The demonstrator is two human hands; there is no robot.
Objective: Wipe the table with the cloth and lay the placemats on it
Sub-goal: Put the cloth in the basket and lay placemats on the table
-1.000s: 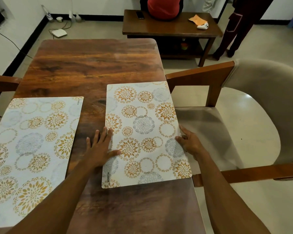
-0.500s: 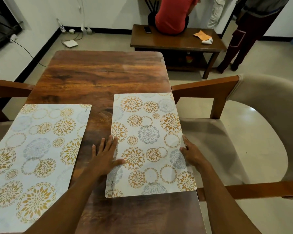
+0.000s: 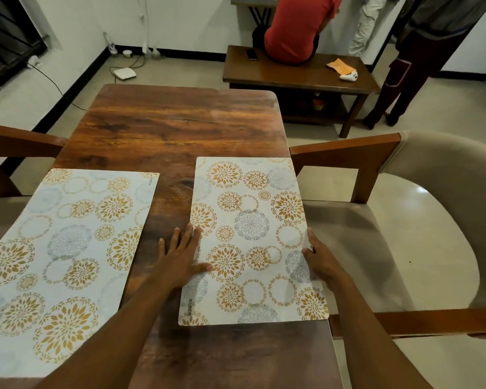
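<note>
Two white placemats with gold and grey flower circles lie flat on the dark wooden table (image 3: 180,122). The right placemat (image 3: 253,234) sits along the table's right edge. My left hand (image 3: 180,256) rests flat, fingers spread, across that mat's left edge, thumb on the mat. My right hand (image 3: 320,262) touches the mat's right edge with its fingers on the border. The left placemat (image 3: 62,248) lies by the table's left side, untouched. No cloth is on this table.
A beige cushioned chair with wooden arms (image 3: 404,220) stands close on the right, another chair arm (image 3: 20,141) on the left. Beyond the table is a low wooden bench (image 3: 298,74) with a seated person in red, an orange cloth (image 3: 340,66) and a standing person.
My hands and the right placemat keep their places relative to each other. The view has tilted up, showing more of the room beyond the table.
</note>
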